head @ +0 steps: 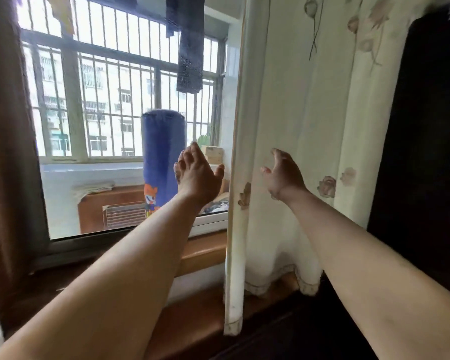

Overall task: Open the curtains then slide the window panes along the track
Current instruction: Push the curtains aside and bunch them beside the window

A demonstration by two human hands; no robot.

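Note:
A cream curtain (291, 126) with faded flower prints hangs bunched at the right side of the window. A brown curtain (5, 152) hangs at the left edge. Between them the window pane (102, 126) is uncovered, with its lower frame (208, 224) on the sill track. My left hand (196, 175) is raised in front of the glass, fingers apart, just left of the cream curtain's edge. My right hand (283, 175) is held up against the cream curtain, fingers spread, holding nothing.
A wooden sill (205, 252) runs below the window. Beyond the glass stand a blue punching bag (164, 162), a wooden cabinet (109, 203), hanging dark cloth (190, 53) and barred outer windows (120, 74). Dark furniture (426, 152) fills the right.

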